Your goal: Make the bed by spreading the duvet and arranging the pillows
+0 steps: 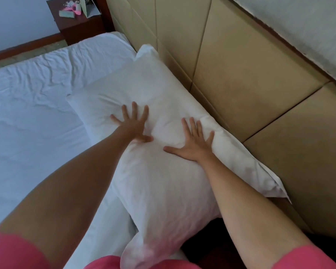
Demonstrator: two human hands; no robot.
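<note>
Both my hands lie flat on the pillow (155, 144), fingers straight and spread, gripping nothing. My left hand (133, 125) presses near the middle of it, the thumb dug into a soft fold. My right hand (194, 141) is just beside the left, thumb pointing toward it, and its little finger rests against a raised ridge of the pillowcase that hides the far edge of the pillow there.

The pillow runs away from my hands along the headboard (241, 90), touching its padded panels on my right. Its near end hangs off the mattress toward my body, and my pink top (105, 264) cuts off the lowest corner. To the left of my left hand the sheet (33, 117) stretches out, white and creased; no duvet shows anywhere in view.

Far beyond my left hand stands a dark nightstand (76, 26), cut off by the top of the frame. Some pink and pale things (72, 8) sit on it, too blurred to name. My pink sleeves (14, 251) fill the bottom corners.
</note>
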